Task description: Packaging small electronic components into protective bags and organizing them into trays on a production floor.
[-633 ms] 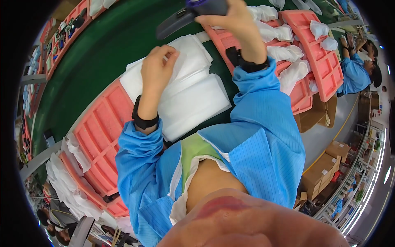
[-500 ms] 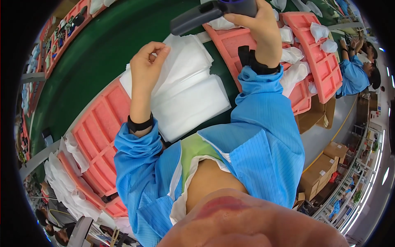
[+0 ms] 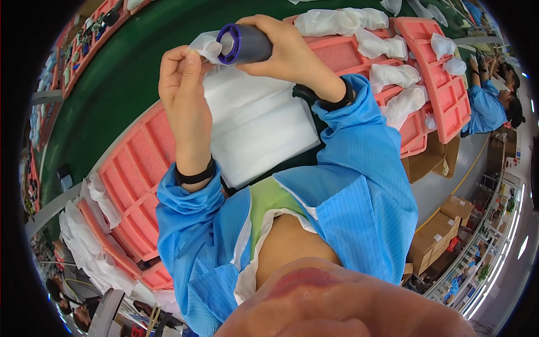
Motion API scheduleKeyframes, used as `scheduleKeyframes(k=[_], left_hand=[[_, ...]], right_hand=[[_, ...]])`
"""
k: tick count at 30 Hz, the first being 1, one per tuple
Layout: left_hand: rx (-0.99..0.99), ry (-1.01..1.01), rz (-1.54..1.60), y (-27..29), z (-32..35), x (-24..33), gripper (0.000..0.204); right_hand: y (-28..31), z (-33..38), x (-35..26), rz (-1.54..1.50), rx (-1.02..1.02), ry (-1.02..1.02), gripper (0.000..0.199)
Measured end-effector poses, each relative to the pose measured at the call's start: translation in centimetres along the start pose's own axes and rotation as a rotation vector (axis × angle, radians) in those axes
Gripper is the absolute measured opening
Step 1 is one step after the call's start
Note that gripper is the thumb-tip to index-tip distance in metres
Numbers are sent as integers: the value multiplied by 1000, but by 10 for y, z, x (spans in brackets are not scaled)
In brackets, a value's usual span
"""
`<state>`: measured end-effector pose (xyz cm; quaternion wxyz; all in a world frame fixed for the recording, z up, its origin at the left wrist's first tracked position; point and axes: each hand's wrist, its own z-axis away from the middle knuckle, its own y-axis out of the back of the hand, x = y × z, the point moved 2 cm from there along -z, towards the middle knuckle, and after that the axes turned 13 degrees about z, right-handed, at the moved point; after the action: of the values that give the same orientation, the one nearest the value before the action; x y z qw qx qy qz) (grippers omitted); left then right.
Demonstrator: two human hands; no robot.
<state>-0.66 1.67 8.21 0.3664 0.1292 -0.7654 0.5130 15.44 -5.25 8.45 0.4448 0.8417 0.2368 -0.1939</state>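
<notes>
My right hand (image 3: 289, 53) grips a dark grey hair dryer (image 3: 255, 45) by its barrel, over the far end of the white stack. Its round end has a purple rim and a silvery core, and faces my left hand (image 3: 185, 84). The handle is hidden. My left fingers are closed on a thin white translucent bag (image 3: 206, 45), whose gathered edge touches the purple rim. Below both hands lies a stack of flat white bags (image 3: 264, 132), spread in overlapping layers.
Left of the stack is a pink compartment tray (image 3: 137, 174); another pink tray (image 3: 342, 53) at right carries several white-wrapped items (image 3: 387, 45). A further pink tray (image 3: 432, 73) stands beyond. Green belt surface (image 3: 123, 84) runs behind. Co-workers (image 3: 494, 106) sit far right; cardboard boxes (image 3: 438, 241) stand right.
My right hand has brought the hair dryer left and nearer, turning its purple-rimmed end toward my left hand. My left hand has risen slightly and now holds a white bag against it.
</notes>
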Motion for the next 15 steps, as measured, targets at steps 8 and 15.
scheduleKeyframes(k=[8, 15], left_hand=[[-72, -101, -283, -7, 13, 0, 13], [-381, -623, -981, -29, 29, 5, 22]], right_hand=[[-9, 7, -9, 227, 120, 116, 65], [-1, 7, -14, 245, 279, 162, 72]])
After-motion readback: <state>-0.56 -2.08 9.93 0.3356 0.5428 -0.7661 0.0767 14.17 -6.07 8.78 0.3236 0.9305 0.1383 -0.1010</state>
